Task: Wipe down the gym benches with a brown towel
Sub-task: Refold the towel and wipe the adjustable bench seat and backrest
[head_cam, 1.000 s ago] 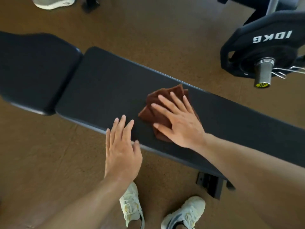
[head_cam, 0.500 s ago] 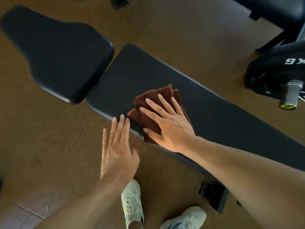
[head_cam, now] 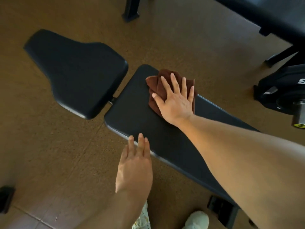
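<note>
Towel [head_cam: 154,90] shifted to bench [head_cam: 137,116] end, seemingly under right fingers [head_cam: 173,83].

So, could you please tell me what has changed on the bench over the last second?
The right hand has pushed the brown towel along the long pad toward its end beside the seat pad, and across to the far edge. Unchanged: the right hand presses flat on the towel, and the left hand rests open at the near edge.

Right hand [head_cam: 175,100] flat, palm down, fingers spread (forearm stretched out long behind it); left hand [head_cam: 134,164] nearer the body, flat, fingers together, pointing forward.
</note>
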A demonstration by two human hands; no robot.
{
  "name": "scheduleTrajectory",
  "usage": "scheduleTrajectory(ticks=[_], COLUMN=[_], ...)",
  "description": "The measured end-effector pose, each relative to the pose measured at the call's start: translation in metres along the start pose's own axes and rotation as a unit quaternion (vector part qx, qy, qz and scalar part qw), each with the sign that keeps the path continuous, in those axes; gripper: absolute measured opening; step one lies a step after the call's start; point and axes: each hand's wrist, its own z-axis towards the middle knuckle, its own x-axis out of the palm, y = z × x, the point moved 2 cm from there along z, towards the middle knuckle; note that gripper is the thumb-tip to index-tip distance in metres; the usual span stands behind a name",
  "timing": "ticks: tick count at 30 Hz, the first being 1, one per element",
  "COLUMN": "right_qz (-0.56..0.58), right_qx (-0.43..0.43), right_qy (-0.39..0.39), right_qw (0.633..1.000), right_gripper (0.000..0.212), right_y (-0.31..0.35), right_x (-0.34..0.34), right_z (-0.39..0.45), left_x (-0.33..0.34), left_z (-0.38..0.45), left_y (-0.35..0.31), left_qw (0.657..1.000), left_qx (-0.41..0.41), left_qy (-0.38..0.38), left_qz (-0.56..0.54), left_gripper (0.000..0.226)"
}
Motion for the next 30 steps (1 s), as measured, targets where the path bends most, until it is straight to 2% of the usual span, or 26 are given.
scheduleTrajectory(ticks=[3,7,9,11,13,14,15,17,18,21,26,28,30], right_qz=[0.004,0.149,0.226,0.321,0.433,0.5,0.579,0.708,0.733,0.741,0.745,0.734,0.711], right_qx=[-0.022,-0.044,-0.042,-0.032,-0.012,0.001,0.032,0.121,0.164,0.278,0.378,0.398,0.423], right_qy=[0.0,-0.034,-0.037,-0.012,0.026,0.043,0.044,0.001,-0.039,-0.125,-0.178,-0.23,-0.312], right_qw=[1.0,0.987,0.972,0.947,0.901,0.865,0.813,0.696,0.659,0.599,0.52,0.5,0.467], right_gripper=[0.067,0.057,0.054,0.047,0.035,0.029,0.028,0.029,0.03,0.033,0.036,0.038,0.037], right_y=[-0.003,-0.011,-0.015,-0.021,-0.028,-0.032,-0.039,-0.06,-0.072,-0.113,-0.185,-0.21,-0.234], right_x=[-0.003,-0.007,-0.005,0.003,0.018,0.024,0.028,0.027,0.021,0.004,-0.006,-0.014,-0.024], right_z=[0.007,-0.013,-0.046,-0.098,-0.159,-0.187,-0.211,-0.248,-0.262,-0.298,-0.35,-0.37,-0.391], left_x=[0.004,-0.008,-0.019,-0.025,-0.022,-0.017,-0.011,0.007,0.017,0.038,0.045,0.04,0.037], left_z=[-0.002,-0.005,-0.003,-0.006,-0.017,-0.026,-0.034,-0.048,-0.053,-0.063,-0.074,-0.08,-0.087], left_y=[-0.001,-0.005,-0.01,-0.019,-0.034,-0.044,-0.058,-0.087,-0.103,-0.153,-0.242,-0.272,-0.303], left_qw=[1.0,1.0,0.998,0.985,0.959,0.952,0.954,0.95,0.943,0.919,0.876,0.853,0.836], left_qx=[0.004,-0.014,-0.04,-0.068,-0.054,-0.017,0.034,0.142,0.18,0.247,0.372,0.422,0.474], left_qy=[-0.019,-0.024,-0.036,-0.066,-0.106,-0.121,-0.129,-0.151,-0.167,-0.196,-0.233,-0.247,-0.222], left_qz=[0.004,0.011,-0.041,-0.142,-0.258,-0.281,-0.269,-0.232,-0.223,-0.236,-0.201,-0.179,-0.161], left_gripper=[0.074,0.071,0.069,0.076,0.103,0.113,0.118,0.11,0.101,0.074,0.046,0.037,0.028])
